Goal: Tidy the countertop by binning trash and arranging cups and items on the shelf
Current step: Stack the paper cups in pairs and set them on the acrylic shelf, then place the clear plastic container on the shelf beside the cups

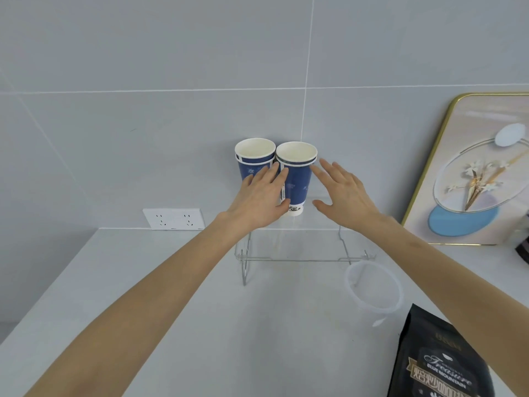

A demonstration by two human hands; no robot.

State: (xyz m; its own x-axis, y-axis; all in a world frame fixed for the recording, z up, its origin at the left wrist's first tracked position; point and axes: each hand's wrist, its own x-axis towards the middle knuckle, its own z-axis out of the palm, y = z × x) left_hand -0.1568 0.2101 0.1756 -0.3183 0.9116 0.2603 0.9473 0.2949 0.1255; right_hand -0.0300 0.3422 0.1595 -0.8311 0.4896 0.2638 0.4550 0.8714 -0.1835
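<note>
Two stacks of blue paper cups stand side by side on a clear acrylic shelf (303, 253) against the wall. The left stack (252, 159) is partly hidden behind my left hand (262, 196), which lies flat with its fingers touching the front of the right stack (299, 179). My right hand (343, 196) hovers just right of that stack, fingers spread, fingertips near its rim; I cannot tell if they touch it. Neither hand holds anything.
A translucent plastic cup (373, 290) stands on the white countertop (171, 296) in front of the shelf's right leg. A black coffee bag (438, 359) is at the lower right. A gold-framed picture (472, 173) leans on the wall at right. A wall socket (174, 219) sits left.
</note>
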